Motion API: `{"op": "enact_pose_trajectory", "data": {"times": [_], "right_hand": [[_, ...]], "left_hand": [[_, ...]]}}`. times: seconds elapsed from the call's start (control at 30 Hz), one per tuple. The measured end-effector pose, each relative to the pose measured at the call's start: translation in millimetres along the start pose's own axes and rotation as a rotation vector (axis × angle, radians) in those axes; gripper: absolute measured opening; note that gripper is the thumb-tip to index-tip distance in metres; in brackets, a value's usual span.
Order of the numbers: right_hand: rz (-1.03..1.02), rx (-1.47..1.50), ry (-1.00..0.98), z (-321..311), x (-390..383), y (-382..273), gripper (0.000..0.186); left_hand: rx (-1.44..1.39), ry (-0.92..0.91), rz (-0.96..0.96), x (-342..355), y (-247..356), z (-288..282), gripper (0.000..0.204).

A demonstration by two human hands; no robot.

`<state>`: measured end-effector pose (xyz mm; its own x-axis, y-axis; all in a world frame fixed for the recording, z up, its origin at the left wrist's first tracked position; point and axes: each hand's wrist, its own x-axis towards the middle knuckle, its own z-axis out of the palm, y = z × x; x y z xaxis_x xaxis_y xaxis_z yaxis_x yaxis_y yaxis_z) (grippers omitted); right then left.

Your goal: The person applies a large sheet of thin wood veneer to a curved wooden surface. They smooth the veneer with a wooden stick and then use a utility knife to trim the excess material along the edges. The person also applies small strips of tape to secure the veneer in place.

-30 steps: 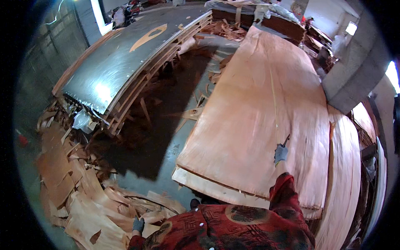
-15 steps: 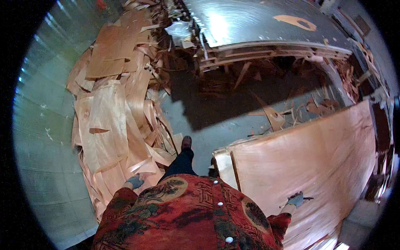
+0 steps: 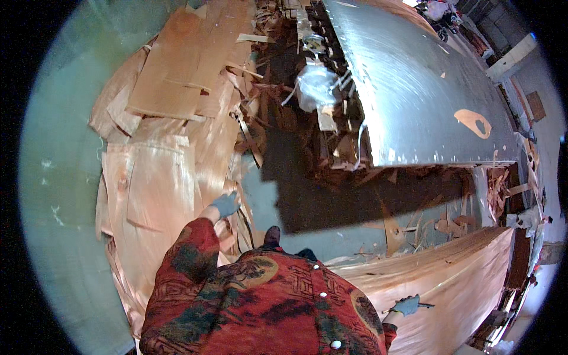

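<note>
My left hand (image 3: 225, 205), in a grey glove, is over the right edge of a long heap of thin wood veneer sheets (image 3: 160, 183). Its fingers look apart, with nothing visible in them; whether they touch the veneer I cannot tell. Over on the right, my gloved right hand (image 3: 406, 305) is closed around a slim dark tool (image 3: 425, 306) whose kind is unclear. It sticks out on both sides of the fist. Below and beyond that hand lies a thick stack of veneer sheets (image 3: 467, 290) with a smooth top.
A large metal-topped table (image 3: 414, 100) stands ahead on the right, with an oval veneer offcut (image 3: 473, 123) on it. Clear plastic (image 3: 316, 87) hangs by its left edge. Veneer scraps (image 3: 393, 234) litter the grey floor (image 3: 322, 239). A pale greenish surface (image 3: 65, 236) runs along the left.
My left hand has moved forward and right along the veneer heap. My right hand keeps hold of the slim tool. The view has shifted, so the metal table appears lower and larger.
</note>
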<state>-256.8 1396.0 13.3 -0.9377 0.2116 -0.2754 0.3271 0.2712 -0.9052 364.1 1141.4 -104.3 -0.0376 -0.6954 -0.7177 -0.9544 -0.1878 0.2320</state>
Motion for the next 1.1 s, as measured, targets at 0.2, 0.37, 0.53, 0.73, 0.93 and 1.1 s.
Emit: {"op": "enact_pose_trajectory", "data": {"times": [0.2, 0.37, 0.53, 0.73, 0.93, 1.1], "right_hand": [[-0.028, 0.196, -0.372, 150.1, -57.5, -52.4, 0.032], [0.129, 0.118, -0.411, 322.1, -149.5, -89.7, 0.035], [0.286, 0.335, -0.669, 499.8, -220.8, -100.8, 0.024], [0.466, 0.344, -1.02, 706.4, -327.7, -142.3, 0.035], [0.393, 0.223, -0.917, 846.4, -437.8, -162.1, 0.034], [0.316, 0.27, -0.875, 934.1, -502.6, -196.9, 0.03]], "left_hand": [[-0.047, 0.343, 0.333, 132.8, 41.5, -158.6, 0.058], [-0.028, 0.322, 0.285, 205.8, -1.9, -238.6, 0.063], [-0.085, -0.054, -0.307, 182.0, -119.9, -239.0, 0.057], [-0.338, -0.123, -0.532, 169.4, -196.6, -192.0, 0.056], [-0.221, -0.029, -0.345, 307.1, -228.5, -325.0, 0.055], [-0.096, 0.381, -0.092, 528.3, -225.7, -550.5, 0.058]]}}
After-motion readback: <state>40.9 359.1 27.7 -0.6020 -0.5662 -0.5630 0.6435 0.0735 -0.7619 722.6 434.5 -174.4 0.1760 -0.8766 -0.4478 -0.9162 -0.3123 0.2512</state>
